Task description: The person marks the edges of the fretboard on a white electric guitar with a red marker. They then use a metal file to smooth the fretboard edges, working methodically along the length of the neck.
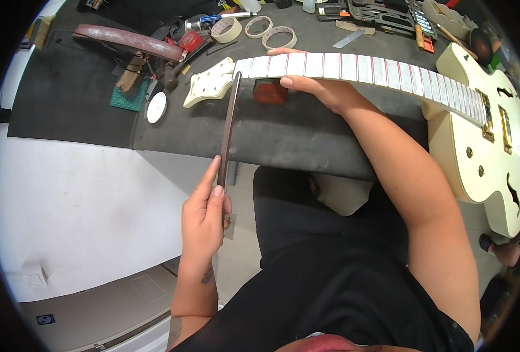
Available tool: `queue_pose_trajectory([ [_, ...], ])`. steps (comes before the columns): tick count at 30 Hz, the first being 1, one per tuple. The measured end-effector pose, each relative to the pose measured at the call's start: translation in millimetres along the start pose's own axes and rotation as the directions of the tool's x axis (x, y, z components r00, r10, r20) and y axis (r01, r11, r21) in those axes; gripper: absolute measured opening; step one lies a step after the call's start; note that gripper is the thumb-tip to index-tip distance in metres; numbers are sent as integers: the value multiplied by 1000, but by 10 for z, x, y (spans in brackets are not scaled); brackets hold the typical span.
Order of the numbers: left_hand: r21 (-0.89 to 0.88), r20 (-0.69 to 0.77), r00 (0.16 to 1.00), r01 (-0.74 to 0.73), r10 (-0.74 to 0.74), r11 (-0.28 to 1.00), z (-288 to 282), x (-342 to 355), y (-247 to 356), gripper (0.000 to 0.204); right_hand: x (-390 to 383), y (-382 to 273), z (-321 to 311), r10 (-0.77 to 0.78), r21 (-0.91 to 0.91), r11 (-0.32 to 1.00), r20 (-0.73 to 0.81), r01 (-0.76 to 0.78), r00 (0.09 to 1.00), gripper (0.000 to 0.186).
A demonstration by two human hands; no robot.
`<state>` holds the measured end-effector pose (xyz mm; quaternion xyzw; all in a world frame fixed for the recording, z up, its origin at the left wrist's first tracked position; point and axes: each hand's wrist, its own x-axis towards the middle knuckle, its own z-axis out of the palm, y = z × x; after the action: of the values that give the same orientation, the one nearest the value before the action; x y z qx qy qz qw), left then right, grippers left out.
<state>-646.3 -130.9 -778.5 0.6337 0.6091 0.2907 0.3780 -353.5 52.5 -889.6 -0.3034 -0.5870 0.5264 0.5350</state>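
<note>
Head: left hand is closed round a long dark bar, far end at the headstock-neck joint. Right hand clasps the guitar neck, thumb on the near edge. Guitar body sits at right. Looks mid-work; no strings visible on the neck, can't tell how much is done or left. Worktop dark, tape rolls at back, red block by the neck. Pale floor below.

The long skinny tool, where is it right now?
In the head view, the long skinny tool is left of centre, in the left hand, its tip beside the guitar headstock.
</note>
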Motion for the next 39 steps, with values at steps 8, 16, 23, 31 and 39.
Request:
queue_pose_trajectory([
  [8, -207, 104, 994, -8, 30, 978, 10, 509, 89, 52, -15, -40, 0, 15, 3, 1000, -26, -15, 1000, 66],
  [16, -82, 76, 992, -97, 103, 992, 256, 1169, 221, 53, -3, 16, 5, -5, 27, 1000, -6, 5, 1000, 65],
  [23, 81, -17, 996, -92, 93, 993, 62, 166, -85, 51, -8, -30, 28, 30, 21, 999, -15, -29, 999, 66],
  [31, 139, 14, 992, -128, 127, 982, 278, 1271, 340, 48, 11, -18, 17, 25, 12, 1000, 2, -25, 1000, 65],
  [39, 297, -11, 983, -172, 184, 939, 98, 447, 40, 49, -52, -23, 44, 33, 41, 999, -29, -32, 999, 68],
])
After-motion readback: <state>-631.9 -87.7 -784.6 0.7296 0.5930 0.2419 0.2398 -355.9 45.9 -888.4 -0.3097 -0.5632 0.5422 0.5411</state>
